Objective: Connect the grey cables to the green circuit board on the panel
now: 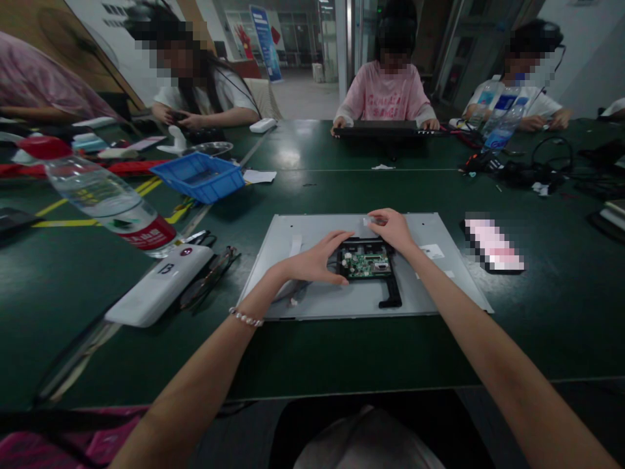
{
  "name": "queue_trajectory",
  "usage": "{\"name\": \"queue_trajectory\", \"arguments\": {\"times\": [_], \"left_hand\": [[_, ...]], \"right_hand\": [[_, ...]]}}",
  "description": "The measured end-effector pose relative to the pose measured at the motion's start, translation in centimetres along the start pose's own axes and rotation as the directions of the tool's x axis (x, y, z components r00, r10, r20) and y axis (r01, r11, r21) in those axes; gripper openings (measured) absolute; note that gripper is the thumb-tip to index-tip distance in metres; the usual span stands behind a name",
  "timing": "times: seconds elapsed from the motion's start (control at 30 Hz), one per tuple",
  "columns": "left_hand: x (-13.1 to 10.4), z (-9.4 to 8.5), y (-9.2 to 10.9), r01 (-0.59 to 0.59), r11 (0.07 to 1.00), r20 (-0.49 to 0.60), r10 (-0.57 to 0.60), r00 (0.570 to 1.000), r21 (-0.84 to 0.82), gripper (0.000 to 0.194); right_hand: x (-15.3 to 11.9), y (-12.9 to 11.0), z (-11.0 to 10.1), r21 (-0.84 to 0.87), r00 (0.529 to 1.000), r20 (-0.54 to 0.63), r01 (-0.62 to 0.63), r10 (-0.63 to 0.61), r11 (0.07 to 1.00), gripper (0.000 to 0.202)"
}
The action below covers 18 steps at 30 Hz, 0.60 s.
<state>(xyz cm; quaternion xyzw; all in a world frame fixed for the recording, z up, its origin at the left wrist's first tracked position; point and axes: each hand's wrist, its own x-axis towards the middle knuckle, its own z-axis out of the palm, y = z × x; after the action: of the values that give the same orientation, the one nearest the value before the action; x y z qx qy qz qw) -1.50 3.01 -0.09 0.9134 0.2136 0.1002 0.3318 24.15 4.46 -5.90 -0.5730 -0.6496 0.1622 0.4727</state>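
A grey flat panel (342,303) lies on the green table in front of me. At its middle sits a black frame (392,290) around a green circuit board (364,262). My left hand (319,259) is at the left side of the frame, thumb and fingers spread apart around its edge. Beyond the frame's upper right corner, my right hand (392,228) has its fingertips pinched together near a small pale piece at the panel's far part; what it holds is too small to make out. Cables show under my left wrist.
Left of the panel are a white power bank (159,286), glasses (208,280), a water bottle (122,208) and a blue tray (200,179). A phone (493,244) lies at the right. Cables (517,169) and bottles are farther right. Several people sit across the table (312,189).
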Motion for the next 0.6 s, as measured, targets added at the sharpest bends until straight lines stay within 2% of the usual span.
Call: {"name": "queue_trajectory", "arguments": {"times": [0.17,0.3,0.43,0.6], "left_hand": [[-0.1,0.0,0.1,-0.007,1.0,0.008,0.007,1.0,0.006,0.096],[-0.1,0.0,0.1,-0.01,1.0,0.01,0.01,1.0,0.0,0.097],[0.0,0.1,0.0,-0.001,1.0,0.001,0.001,1.0,0.003,0.101],[0.0,0.1,-0.1,-0.028,1.0,0.007,0.028,1.0,0.013,0.1]], "right_hand": [[0.7,-0.8,-0.6,-0.172,0.99,0.128,0.075,-0.053,0.982,0.023],[1.2,-2.2,-0.9,-0.361,0.975,0.207,0.156,-0.084,0.919,0.015],[1.2,-3.4,-0.7,-0.522,0.972,0.226,0.17,-0.057,0.836,0.018],[0.9,-4.4,-0.6,-0.591,0.972,0.233,0.176,-0.042,0.787,0.021]]}}
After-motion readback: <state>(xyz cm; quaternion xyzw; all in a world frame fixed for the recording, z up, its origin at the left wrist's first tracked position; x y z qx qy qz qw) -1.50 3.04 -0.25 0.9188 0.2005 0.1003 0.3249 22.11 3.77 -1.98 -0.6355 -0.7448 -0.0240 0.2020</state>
